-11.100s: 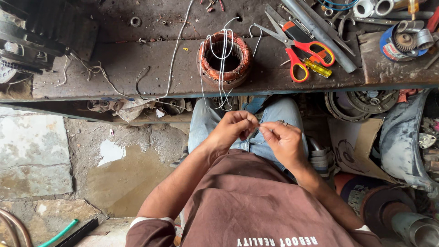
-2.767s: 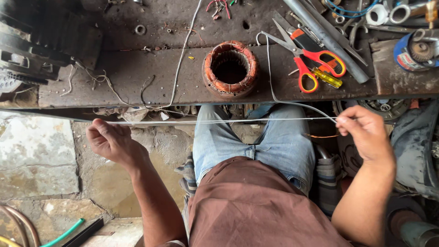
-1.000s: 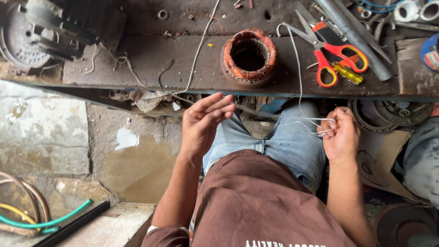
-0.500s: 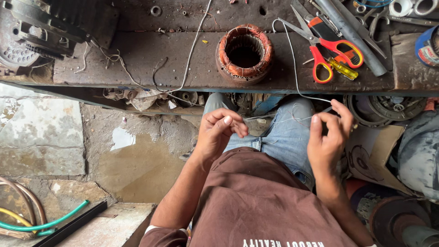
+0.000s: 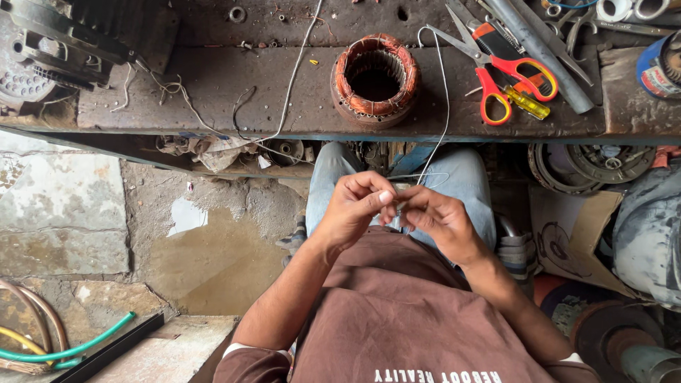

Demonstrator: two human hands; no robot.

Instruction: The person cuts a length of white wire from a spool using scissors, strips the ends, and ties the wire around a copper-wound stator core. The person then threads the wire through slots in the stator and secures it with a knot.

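Note:
My left hand and my right hand meet over my lap, fingertips touching, both pinching a thin white string. The string runs up from my fingers over the bench edge and loops near the scissors. A round motor stator with copper windings stands upright on the dark metal workbench, just beyond my hands. Another length of white string trails across the bench to the left of the stator.
Red-handled scissors, a yellow-handled screwdriver, a grey pipe and tape rolls lie at the bench's right. A motor housing sits at the left. Hoses lie on the wet floor, with metal parts under the bench.
My hands, stretched wide apart with the string taut a few seconds ago, have come together over my lap. The string that was wound through the stator earlier now hangs free.

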